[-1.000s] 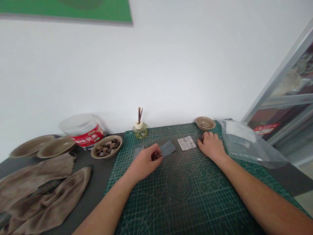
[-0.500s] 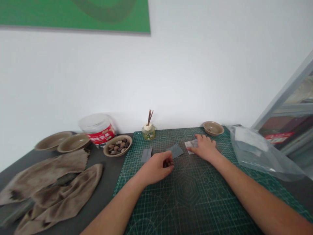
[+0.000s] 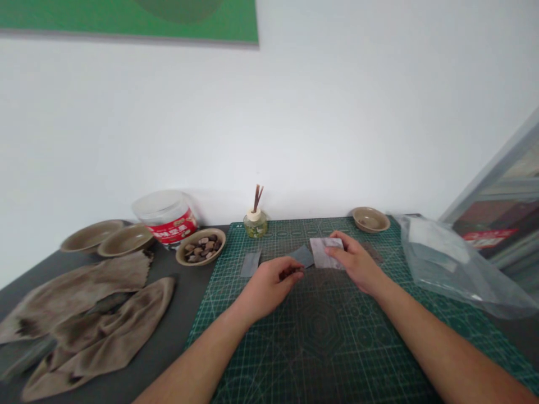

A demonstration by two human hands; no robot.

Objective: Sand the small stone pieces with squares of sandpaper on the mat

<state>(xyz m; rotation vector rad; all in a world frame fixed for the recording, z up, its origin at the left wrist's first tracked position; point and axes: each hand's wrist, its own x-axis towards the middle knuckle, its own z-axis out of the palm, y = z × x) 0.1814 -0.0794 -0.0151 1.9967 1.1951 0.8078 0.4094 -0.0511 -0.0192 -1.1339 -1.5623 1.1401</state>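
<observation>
head view: right hand point(image 3: 357, 262) pinches a pale, grey-veined square sheet point(image 3: 319, 256) over the green gridded cutting mat point(image 3: 273, 348); left hand point(image 3: 269, 286) is curled narrow, contents not determinable. step in hand, as judged: handling the sheet. next move calls for clearing the flat blue-grey piece point(image 3: 304, 255) between the hands. open mat lies nearer; a clear plastic bag point(image 3: 446, 275) bounds the right.

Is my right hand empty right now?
No, your right hand grips a pale square piece by one side.
</observation>
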